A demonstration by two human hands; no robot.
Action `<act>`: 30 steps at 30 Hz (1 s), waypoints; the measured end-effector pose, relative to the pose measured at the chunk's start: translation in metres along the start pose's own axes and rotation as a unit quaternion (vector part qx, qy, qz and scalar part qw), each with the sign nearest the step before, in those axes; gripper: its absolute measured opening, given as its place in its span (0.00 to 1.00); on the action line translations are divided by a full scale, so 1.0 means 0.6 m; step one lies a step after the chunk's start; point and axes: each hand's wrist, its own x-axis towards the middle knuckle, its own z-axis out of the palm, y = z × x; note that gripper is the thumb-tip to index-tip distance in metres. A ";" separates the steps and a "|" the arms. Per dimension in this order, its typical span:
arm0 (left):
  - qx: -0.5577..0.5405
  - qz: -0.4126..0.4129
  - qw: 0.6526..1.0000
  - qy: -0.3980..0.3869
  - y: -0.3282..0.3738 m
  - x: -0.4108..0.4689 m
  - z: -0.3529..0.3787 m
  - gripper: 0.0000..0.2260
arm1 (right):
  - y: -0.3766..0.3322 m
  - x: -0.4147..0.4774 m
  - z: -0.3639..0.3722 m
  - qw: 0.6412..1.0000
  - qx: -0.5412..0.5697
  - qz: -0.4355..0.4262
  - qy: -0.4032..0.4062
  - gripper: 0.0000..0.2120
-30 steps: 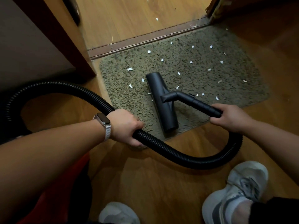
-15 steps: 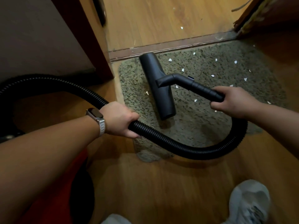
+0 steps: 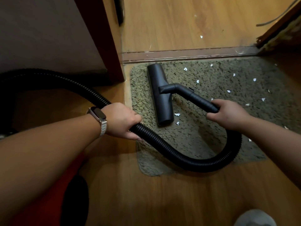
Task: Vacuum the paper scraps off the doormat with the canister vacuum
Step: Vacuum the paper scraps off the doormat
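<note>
Now our right hand (image 3: 229,115) grips the wand (image 3: 198,100), left hand (image 3: 122,120) the hose (image 3: 203,166); the nozzle (image 3: 161,98) lies lengthwise up-frame, most paper scraps (image 3: 254,79) on the doormat (image 3: 203,136) toward frame right

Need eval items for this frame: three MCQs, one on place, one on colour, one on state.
1. The nozzle rests on: A bare floor; B the doormat, left part; C the threshold.
2. The hose is: A red; B white; C black.
3. The right hand: A grips the wand; B hangs idle; C lies flat on the mat.
Key: 1 B, it lies on the pile near the mat's left edge; 2 C, the ribbed hose is black throughout; 3 A, its fingers curl round the wand.
</note>
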 end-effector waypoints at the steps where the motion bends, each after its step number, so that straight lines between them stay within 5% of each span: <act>1: -0.003 -0.002 1.000 -0.009 0.002 -0.001 -0.001 0.29 | -0.008 0.004 -0.002 1.000 -0.003 -0.006 -0.011 0.10; 11: 0.002 0.010 1.000 0.002 -0.002 0.005 0.003 0.28 | -0.003 0.002 0.004 1.000 0.007 -0.014 -0.005 0.08; 22: 0.030 -0.008 0.996 -0.082 0.017 0.007 0.001 0.31 | -0.006 -0.031 0.010 0.999 -0.010 -0.019 -0.034 0.10; 30: 0.025 -0.051 0.997 -0.043 0.037 0.005 -0.051 0.21 | -0.036 -0.054 -0.050 0.993 -0.097 -0.061 -0.042 0.07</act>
